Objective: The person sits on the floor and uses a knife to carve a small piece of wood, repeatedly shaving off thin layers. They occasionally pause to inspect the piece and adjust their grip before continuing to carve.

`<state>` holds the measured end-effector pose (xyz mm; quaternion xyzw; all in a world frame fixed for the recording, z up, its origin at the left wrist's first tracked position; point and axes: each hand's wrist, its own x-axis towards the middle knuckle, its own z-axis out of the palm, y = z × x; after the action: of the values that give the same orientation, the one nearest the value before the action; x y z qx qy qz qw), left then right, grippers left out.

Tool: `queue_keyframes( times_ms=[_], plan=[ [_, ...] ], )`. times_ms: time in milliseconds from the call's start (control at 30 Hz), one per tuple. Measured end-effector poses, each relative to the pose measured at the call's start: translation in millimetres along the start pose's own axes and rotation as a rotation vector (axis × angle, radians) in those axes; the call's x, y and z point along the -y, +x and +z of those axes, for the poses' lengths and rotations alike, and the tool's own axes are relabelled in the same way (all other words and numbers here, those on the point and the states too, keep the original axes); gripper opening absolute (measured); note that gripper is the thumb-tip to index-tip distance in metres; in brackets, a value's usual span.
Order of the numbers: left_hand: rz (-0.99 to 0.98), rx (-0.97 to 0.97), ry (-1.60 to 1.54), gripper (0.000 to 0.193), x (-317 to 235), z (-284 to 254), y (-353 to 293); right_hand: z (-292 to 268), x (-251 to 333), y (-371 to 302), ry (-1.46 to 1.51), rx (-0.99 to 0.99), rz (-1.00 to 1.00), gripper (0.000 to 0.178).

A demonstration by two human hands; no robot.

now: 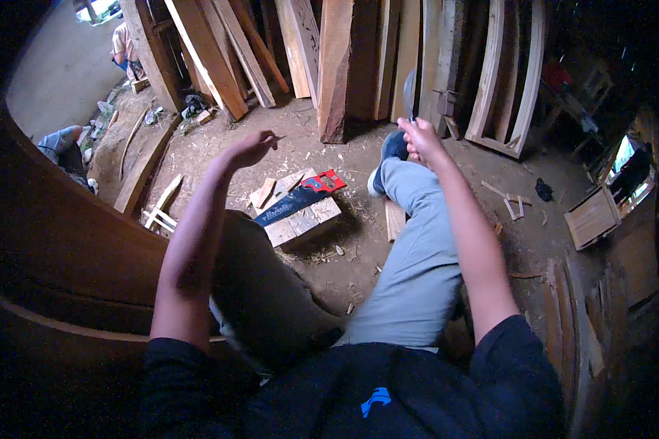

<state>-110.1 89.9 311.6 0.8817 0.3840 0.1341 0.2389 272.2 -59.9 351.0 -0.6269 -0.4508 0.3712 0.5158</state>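
Observation:
Raised over my right leg, my right hand [421,139] is wrapped round the handle of a knife [409,94], its broad blade pointing up. My left hand [255,148] hangs in the air at the left, fingers curled together; a small thin bit shows at the fingertips, too small to name. Between my legs, a hand saw [293,204] with a dark blade and red handle lies across a pale wood block [305,225]. Small wood offcuts [265,192] lie beside the saw. Neither hand touches the saw or block.
Planks [334,73] lean along the far wall, with a wooden frame [507,80] at the right. Shavings litter the dirt floor [285,124]. Thin sticks [516,199] and stacked boards [567,314] lie right. Other people [127,51] sit at the far left.

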Motion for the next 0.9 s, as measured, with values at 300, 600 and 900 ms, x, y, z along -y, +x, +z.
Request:
queue_keyframes(
  times_ms=[300, 600, 900],
  plan=[
    [-0.356, 0.054, -0.419, 0.036, 31, -33, -57, 28, -112, 11, 0.048, 0.129, 0.195, 0.027],
    [-0.567, 0.199, -0.809, 0.038, 130, 202, -99, 141, -229, 9, -0.094, 0.062, -0.105, 0.031],
    [-0.662, 0.379, -1.481, 0.037, 105, 293, -34, 134, -221, -14, -0.566, 0.150, 0.208, 0.035]
  ],
)
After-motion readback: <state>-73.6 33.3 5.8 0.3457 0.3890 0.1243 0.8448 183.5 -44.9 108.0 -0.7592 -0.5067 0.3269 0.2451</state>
